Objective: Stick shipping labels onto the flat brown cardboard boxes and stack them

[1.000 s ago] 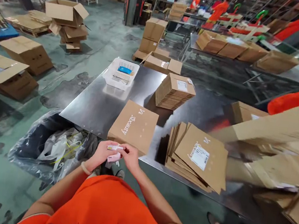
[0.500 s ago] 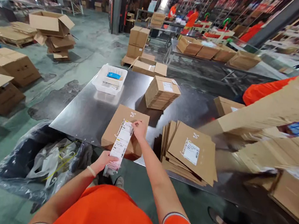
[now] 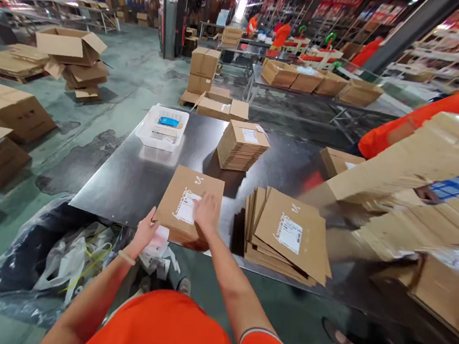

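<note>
A stack of flat cardboard pieces [image 3: 174, 187] lies at the table's front edge, with a white label [image 3: 186, 207] on its top. My right hand [image 3: 206, 212] rests flat over the label's right side, fingers stretched out. Left of the stack's front corner, my left hand [image 3: 146, 233] pinches a strip of printed labels [image 3: 158, 237] that hangs below the table edge. To the right is a loose pile of flat cardboard [image 3: 312, 233] with a label on top. Behind stands a tall stack of folded cardboard [image 3: 241, 148].
A white basket [image 3: 148, 130] with a blue item stands on the metal table [image 3: 113, 182], back left. A lined bin [image 3: 17, 257] holds plastic scraps at lower left. At right, a person in an orange sleeve [image 3: 390, 134] handles long cardboard [image 3: 409, 156].
The label strip is off the cardboard and hangs lower in my left hand, which has moved left. A single label now lies on the top piece under my right hand, whose fingers have spread.
</note>
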### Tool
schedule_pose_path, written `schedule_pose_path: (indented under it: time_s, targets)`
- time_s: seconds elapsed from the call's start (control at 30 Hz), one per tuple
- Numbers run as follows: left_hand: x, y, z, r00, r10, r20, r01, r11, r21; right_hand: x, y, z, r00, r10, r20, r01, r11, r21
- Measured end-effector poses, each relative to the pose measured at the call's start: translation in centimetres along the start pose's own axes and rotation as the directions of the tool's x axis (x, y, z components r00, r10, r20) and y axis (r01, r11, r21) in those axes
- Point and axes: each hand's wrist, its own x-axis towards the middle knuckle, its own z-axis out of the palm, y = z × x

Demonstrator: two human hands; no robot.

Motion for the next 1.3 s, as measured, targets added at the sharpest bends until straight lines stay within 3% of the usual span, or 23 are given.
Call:
schedule_pose_path:
  time_s: [0.1,0.17,0.23,0.3,0.43,0.5,0.53,0.57,0.6,0.63,0.67,0.7,0.73,0.77,0.8,0.83,0.9,1.0,1.07,1.1,1.2,1.3]
  targets:
    - [0.5,0.6,1.4,0.999,0.035,-0.012,-0.034,0.996,0.08,-1.0,3.8,-2.1,0.962,0.27,-0.043,-0.27,0.963,0.01]
    - [-0.5,-0.1,2.5,0.995,0.005,0.097,-0.013,0.997,0.074,-2.2,6.6,-3.8,0.918,0.394,0.038,-0.395,0.918,0.041]
    - [-1.9,-0.7,3.4,0.96,-0.036,0.277,0.036,0.999,0.005,-3.3,9.6,-6.0,0.863,0.499,0.084,-0.504,0.861,0.064]
    - [-3.2,-0.9,3.9,0.908,-0.049,0.416,0.077,0.996,-0.052,-4.2,13.4,-9.1,0.813,0.582,0.019,-0.581,0.81,0.075]
    - [-4.2,0.2,3.6,0.868,-0.05,0.494,0.064,0.998,-0.011,-5.3,22.3,-16.9,0.721,0.674,-0.161,-0.666,0.738,0.106]
    - [-4.5,1.0,3.4,0.842,-0.064,0.536,0.085,0.996,-0.015,-5.8,24.8,-19.8,0.657,0.721,-0.22,-0.718,0.687,0.11]
    - [-4.8,1.4,3.4,0.833,-0.064,0.549,0.097,0.995,-0.031,-6.0,24.9,-20.5,0.631,0.721,-0.285,-0.725,0.679,0.113]
    - [-5.2,1.8,3.5,0.834,-0.054,0.548,0.104,0.993,-0.06,-6.3,24.2,-20.5,0.627,0.692,-0.358,-0.703,0.701,0.122]
    - [-5.6,2.2,3.6,0.846,-0.036,0.533,0.104,0.99,-0.097,-6.7,22.7,-19.9,0.655,0.632,-0.413,-0.639,0.756,0.143]
    - [-6.1,2.7,3.8,0.863,-0.018,0.505,0.1,0.985,-0.137,-7.1,20.4,-18.5,0.726,0.538,-0.429,-0.519,0.837,0.172]
    - [-6.5,3.1,4.0,0.882,-0.006,0.47,0.098,0.98,-0.172,-7.7,17.7,-16.5,0.837,0.408,-0.364,-0.344,0.91,0.229]
    - [-6.9,3.5,4.2,0.902,-0.004,0.432,0.1,0.975,-0.2,-8.4,14.7,-14.0,0.949,0.228,-0.216,-0.143,0.927,0.347]
    - [-7.0,3.9,4.2,0.92,-0.011,0.392,0.107,0.969,-0.223,-9.3,11.6,-11.3,1.0,-0.026,0.002,0.022,0.867,0.498]
    - [-7.0,4.2,4.0,0.938,-0.027,0.347,0.116,0.964,-0.239,-10.4,8.7,-8.5,0.951,-0.256,0.174,0.091,0.768,0.634]
    - [-6.8,4.3,3.7,0.956,-0.046,0.288,0.123,0.959,-0.255,-11.4,6.2,-6.0,0.88,-0.397,0.261,0.091,0.68,0.727]
    - [-6.4,4.4,3.2,0.975,-0.068,0.212,0.127,0.952,-0.277,-12.5,4.1,-3.7,0.825,-0.46,0.329,0.038,0.625,0.78]
    - [-5.5,3.9,1.6,0.991,-0.134,0.024,0.134,0.931,-0.341,-14.0,1.4,-0.8,0.791,-0.463,0.399,-0.083,0.565,0.821]
    - [-5.2,2.7,-0.5,0.923,-0.333,-0.191,0.212,0.857,-0.47,-14.3,-0.3,0.4,0.83,-0.363,0.423,-0.216,0.491,0.844]
    - [-6.2,1.9,-1.1,0.894,-0.425,-0.139,0.295,0.794,-0.532,-13.6,-1.0,0.2,0.878,-0.274,0.392,-0.247,0.442,0.862]
    - [-6.9,1.5,-1.0,0.906,-0.419,-0.067,0.322,0.782,-0.533,-13.2,-1.4,0.0,0.897,-0.238,0.373,-0.246,0.433,0.867]
    - [-8.9,1.2,0.1,0.957,-0.254,0.141,0.29,0.863,-0.413,-12.2,-2.2,-0.3,0.91,-0.216,0.354,-0.229,0.448,0.864]
    - [-9.1,1.5,1.1,0.971,-0.166,0.172,0.208,0.941,-0.266,-11.9,-2.1,-0.3,0.886,-0.234,0.4,-0.261,0.461,0.848]
